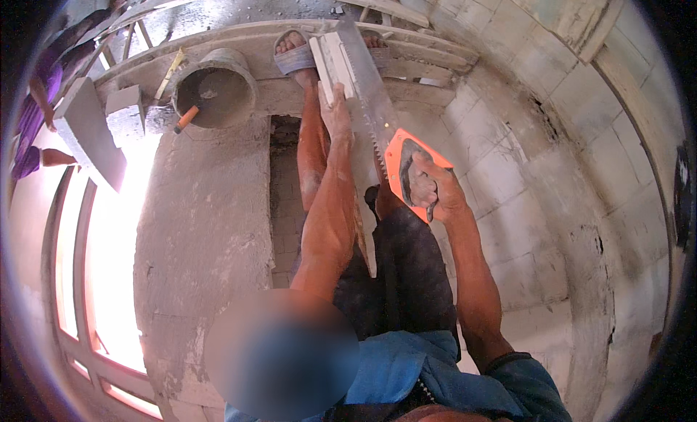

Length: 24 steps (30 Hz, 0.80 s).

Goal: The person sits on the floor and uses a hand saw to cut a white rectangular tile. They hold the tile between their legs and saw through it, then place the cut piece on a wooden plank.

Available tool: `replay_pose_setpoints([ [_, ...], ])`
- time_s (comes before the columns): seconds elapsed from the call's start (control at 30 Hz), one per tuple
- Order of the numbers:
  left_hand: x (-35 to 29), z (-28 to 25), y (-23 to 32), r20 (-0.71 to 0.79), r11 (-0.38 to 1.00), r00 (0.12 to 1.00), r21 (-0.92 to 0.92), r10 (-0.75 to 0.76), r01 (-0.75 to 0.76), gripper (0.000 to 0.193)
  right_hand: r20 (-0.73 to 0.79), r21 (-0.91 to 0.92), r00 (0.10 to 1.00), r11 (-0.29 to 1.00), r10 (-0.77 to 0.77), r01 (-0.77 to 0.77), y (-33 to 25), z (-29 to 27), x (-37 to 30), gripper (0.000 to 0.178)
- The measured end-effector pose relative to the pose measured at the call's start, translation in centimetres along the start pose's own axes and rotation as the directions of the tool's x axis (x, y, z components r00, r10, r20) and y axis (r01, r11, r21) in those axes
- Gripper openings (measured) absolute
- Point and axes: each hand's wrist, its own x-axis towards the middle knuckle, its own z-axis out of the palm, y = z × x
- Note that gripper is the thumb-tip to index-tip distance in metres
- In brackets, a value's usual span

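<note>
The right hand (pixel 430 190) is wrapped tight round the orange handle of a handsaw (pixel 377 113), whose toothed grey blade runs up and away from the grip to meet a pale building block (pixel 332 63); the block is the landmark here, lying on a wooden plank (pixel 247 44) of the scaffold, just in front of the person's sandalled foot (pixel 294 53); the left hand (pixel 335 111) lies flat and spread against the near end of the block, pressing on it, apparently so that the block stays put while the blade bears on it; the saw blade touches the block on its right side, tilted along the line of the right forearm, which reads as a sawing hold (one hand to drive, one to steady); to the left of the block stands a round bucket (pixel 215 88) grey with mortar, with an orange-handled trowel (pixel 187 119) resting in it, kept close, I judge, for easy reach; further left of the block, past the bucket, lie more pale blocks (pixel 125 111); to the right of the block rises a wall (pixel 523 153) of like blocks, already laid in courses; at the far left edge, well apart from the block, another person's purple sleeve (pixel 33 110) shows.
</note>
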Motion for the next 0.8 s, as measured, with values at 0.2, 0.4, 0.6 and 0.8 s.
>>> replay_pose_setpoints([
  [0.2, -0.1, -1.1, -2.7, -0.089, 0.996, 0.995, 0.080, 0.044, -0.037, 0.077, -0.198, -0.488, 0.938, 0.859, -0.284, 0.157, 2.8, 3.1, -1.6, 0.036],
  [0.4, -0.2, -0.8, -1.8, -0.007, 0.999, 0.999, -0.029, 0.039, -0.040, 0.083, -0.033, -0.862, 0.788, 0.417, -0.615, 0.289, 4.9, 5.6, -3.6, 0.041],
  [0.6, 0.2, -1.2, -2.7, 0.003, 0.997, 0.997, 0.016, 0.080, -0.080, 0.083, -0.138, -0.806, 0.896, 0.574, -0.421, 0.146, 5.3, 5.0, -2.7, 0.041],
  [0.8, 0.1, -1.3, -3.0, 0.013, 0.995, 0.997, -0.071, 0.071, -0.070, 0.086, -0.086, -0.879, 0.863, 0.445, -0.499, 0.170, 6.5, 5.3, -2.8, 0.040],
])
